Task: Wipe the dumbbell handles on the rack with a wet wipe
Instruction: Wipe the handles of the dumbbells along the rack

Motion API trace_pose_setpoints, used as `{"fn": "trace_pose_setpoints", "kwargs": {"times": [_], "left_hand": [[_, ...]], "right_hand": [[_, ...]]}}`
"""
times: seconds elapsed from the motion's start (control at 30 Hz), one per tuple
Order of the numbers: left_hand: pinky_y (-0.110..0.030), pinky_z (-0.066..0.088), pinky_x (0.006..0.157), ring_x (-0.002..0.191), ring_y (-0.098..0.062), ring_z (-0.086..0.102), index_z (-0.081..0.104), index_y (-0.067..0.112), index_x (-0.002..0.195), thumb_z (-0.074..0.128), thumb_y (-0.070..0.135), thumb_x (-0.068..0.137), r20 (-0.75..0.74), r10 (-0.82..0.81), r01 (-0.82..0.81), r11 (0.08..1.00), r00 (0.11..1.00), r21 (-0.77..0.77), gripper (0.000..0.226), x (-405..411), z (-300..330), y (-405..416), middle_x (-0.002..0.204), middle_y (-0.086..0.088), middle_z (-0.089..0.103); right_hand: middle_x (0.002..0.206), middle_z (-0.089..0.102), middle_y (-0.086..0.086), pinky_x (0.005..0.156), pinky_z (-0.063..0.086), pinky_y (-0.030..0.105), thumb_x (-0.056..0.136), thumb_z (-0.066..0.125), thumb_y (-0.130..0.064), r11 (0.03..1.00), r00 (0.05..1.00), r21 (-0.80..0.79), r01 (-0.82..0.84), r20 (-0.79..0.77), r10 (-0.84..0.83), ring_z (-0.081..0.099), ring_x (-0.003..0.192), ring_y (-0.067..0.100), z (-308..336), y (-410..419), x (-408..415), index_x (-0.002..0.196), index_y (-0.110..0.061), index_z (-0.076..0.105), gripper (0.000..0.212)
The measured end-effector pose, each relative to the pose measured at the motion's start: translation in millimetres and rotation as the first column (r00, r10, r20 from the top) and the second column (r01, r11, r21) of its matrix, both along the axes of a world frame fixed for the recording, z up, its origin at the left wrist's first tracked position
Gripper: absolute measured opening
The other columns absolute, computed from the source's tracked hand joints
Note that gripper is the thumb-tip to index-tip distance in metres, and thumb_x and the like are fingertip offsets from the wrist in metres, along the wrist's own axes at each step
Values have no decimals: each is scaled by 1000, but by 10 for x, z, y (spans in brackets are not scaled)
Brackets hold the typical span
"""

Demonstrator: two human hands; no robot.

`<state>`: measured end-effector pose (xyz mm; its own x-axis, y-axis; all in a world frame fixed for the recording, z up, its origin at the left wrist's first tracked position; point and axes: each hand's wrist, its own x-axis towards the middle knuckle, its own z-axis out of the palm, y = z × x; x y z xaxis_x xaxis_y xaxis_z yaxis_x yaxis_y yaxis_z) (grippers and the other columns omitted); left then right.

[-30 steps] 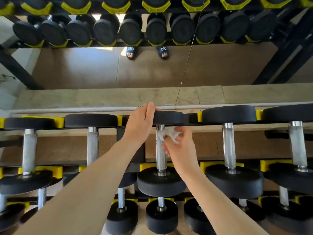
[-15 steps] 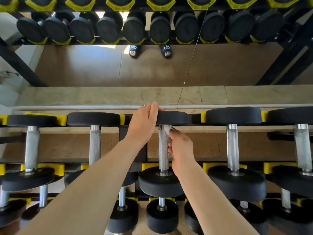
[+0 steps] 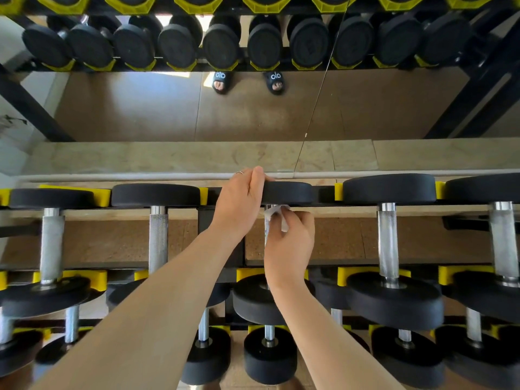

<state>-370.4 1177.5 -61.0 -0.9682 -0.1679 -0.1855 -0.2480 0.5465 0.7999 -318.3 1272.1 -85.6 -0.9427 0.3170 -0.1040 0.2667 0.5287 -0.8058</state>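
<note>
A black dumbbell lies in the top row of the rack, its far head at centre. My left hand grips the left edge of that far head. My right hand is wrapped around the upper part of its metal handle with a white wet wipe pressed against the steel. The wipe's crumpled end sticks out above my fingers. Most of this handle is hidden behind my right hand. The near head shows below my wrist.
Neighbouring dumbbells with bare knurled handles lie in yellow cradles on both sides. A lower row of smaller dumbbells sits beneath. A floor mirror behind the rack reflects dumbbells and feet in black slides.
My right hand closed the wipe around the handle and has slid up towards the far head. My left hand has stayed on the head's edge.
</note>
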Motion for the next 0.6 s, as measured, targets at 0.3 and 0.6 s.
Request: {"fn": "trace_pose_setpoints", "kwargs": {"times": [0.3,0.6], "left_hand": [[-14,42,69,90,-7,56,61,35,97,30,33,111,29,10,-10,1000,1000,0,34,-13,7,8,94,6,60],[-4,40,62,88,-5,55,62,32,98,30,32,111,22,8,-8,1000,1000,-16,34,-15,-19,-2,92,7,59]], "right_hand": [[106,69,5,85,56,32,89,70,-24,757,842,508,-411,-108,529,63,98,19,-80,100,50,112,-17,73,24],[83,75,-1,71,52,30,83,77,-29,527,695,709,-469,-73,716,68,75,19,-75,390,-160,112,-20,70,31]]}}
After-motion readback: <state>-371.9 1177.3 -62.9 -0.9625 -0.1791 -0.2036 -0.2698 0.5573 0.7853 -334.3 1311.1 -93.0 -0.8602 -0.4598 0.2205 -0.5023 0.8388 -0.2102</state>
